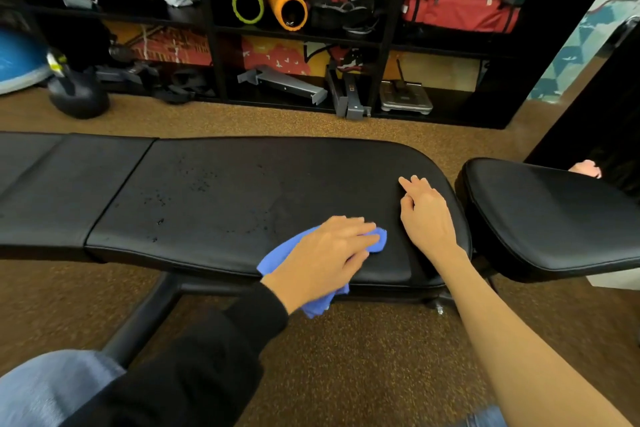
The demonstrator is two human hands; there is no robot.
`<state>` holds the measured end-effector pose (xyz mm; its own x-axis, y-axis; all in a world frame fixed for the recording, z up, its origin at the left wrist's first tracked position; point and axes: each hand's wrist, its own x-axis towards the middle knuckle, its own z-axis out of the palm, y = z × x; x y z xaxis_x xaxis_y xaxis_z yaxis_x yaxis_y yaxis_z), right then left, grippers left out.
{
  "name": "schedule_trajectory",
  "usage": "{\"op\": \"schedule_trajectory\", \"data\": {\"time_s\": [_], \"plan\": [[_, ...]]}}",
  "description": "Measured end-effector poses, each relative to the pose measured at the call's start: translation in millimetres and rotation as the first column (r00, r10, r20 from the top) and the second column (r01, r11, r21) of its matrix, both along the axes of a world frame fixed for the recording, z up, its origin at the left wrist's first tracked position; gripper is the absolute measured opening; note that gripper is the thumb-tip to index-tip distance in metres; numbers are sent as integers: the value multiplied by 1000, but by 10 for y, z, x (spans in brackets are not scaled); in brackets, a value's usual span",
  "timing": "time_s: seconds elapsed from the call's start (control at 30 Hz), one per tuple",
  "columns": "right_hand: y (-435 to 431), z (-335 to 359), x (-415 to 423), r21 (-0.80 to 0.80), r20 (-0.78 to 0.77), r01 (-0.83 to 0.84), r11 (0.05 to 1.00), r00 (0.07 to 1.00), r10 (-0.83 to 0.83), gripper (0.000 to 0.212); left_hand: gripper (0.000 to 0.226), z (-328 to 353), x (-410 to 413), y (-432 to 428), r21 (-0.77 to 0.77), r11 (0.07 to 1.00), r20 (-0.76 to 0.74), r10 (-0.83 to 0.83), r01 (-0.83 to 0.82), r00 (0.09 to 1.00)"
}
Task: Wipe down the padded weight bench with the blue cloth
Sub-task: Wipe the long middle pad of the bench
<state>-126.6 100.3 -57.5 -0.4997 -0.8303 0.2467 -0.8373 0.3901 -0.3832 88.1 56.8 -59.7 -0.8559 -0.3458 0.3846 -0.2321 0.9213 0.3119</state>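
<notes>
- Two hands are on the bench [242, 191]: the left hand [325, 250] lies flat on the blue cloth [277, 255], fingers straight, pressing it to the padding near the front edge.
- The right hand [427, 215] rests just beside it, fingers loose, holding nothing.
- Wiping looks under way at the right end of the long pad.
- Wet specks [197, 184] show farther left; the next stroke likely calls for sliding the cloth that way under steady pressure.
</notes>
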Motion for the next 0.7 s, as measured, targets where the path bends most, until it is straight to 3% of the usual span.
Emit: {"op": "schedule_trajectory", "data": {"time_s": [0.17, 0.4, 0.53, 0.7], "plan": [[-4, -7, -3, -2, -2, -1, 1000, 1000, 1, 42, 32, 27, 186, -305, 45, 996, 17, 71, -72, 997], [5, 39, 46, -27, -5, 9, 1000, 1000, -9, 41, 21, 93, -359, -655, -126, 938, 22, 327, -322, 945], [-3, 42, 49, -21, 21, 27, 999, 999, -26, 41, 32, 50, -412, -441, -95, 964, -12, 250, -250, 968], [0, 14, 24, 2, 33, 38, 999, 999, -38, 42, 30, 26, -64, -47, -176, 982, -134, 39, -62, 990]]}}
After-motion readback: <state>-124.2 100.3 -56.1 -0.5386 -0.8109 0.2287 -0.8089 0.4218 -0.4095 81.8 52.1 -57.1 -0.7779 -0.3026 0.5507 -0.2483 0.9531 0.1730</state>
